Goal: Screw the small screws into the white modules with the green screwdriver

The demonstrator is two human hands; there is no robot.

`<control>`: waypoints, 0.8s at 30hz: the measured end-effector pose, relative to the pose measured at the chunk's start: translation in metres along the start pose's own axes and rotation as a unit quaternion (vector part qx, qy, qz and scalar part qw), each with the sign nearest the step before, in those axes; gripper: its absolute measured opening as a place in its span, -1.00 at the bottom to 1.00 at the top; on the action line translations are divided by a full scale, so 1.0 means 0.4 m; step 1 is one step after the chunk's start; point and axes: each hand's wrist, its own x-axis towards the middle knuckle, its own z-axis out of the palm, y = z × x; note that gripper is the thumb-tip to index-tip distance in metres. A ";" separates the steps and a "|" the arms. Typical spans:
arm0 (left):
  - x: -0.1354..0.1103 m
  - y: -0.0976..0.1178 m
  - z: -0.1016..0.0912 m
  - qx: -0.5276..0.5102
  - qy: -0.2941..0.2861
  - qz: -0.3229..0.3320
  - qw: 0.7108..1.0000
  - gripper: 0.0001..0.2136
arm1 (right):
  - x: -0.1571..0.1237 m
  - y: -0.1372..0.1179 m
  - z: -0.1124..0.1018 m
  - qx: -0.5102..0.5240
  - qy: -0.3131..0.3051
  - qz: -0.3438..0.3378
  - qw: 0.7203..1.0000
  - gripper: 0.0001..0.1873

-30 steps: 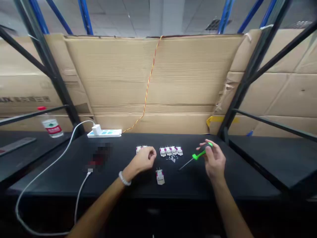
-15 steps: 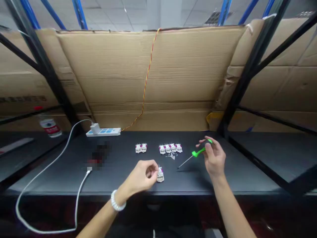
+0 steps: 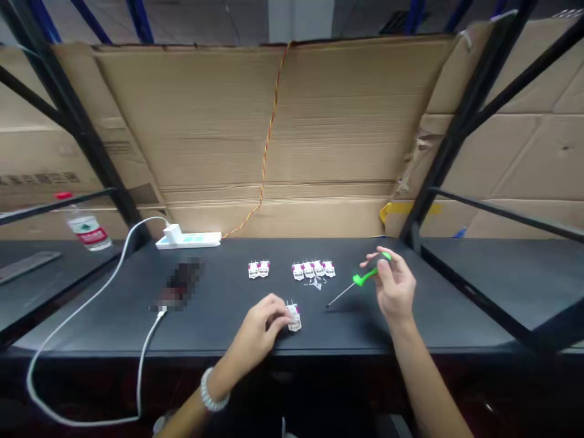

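A small white plastic connector module with magenta marks stands on a black workbench, touching the curled fingers of the left hand; whether they grip it, I cannot tell. Right of the module, the right hand closes around a green-handled screwdriver. Behind the module stand a row of four matching modules and, further left, a matching pair.
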 end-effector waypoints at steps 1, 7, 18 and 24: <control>-0.001 0.001 0.007 0.008 0.008 -0.007 1.000 -0.84 | 0.000 -0.001 0.000 0.002 0.000 0.001 1.000 -0.65; -0.005 0.005 0.036 0.065 0.033 -0.037 0.997 -0.88 | -0.001 -0.003 0.002 -0.003 0.003 0.002 1.000 -0.65; -0.018 0.004 0.037 0.130 0.052 -0.022 0.990 -0.89 | -0.003 -0.005 0.003 -0.010 0.000 -0.009 1.000 -0.66; -0.021 -0.001 0.039 0.087 0.036 -0.028 0.995 -0.85 | -0.005 -0.006 0.005 -0.006 -0.002 -0.005 1.000 -0.65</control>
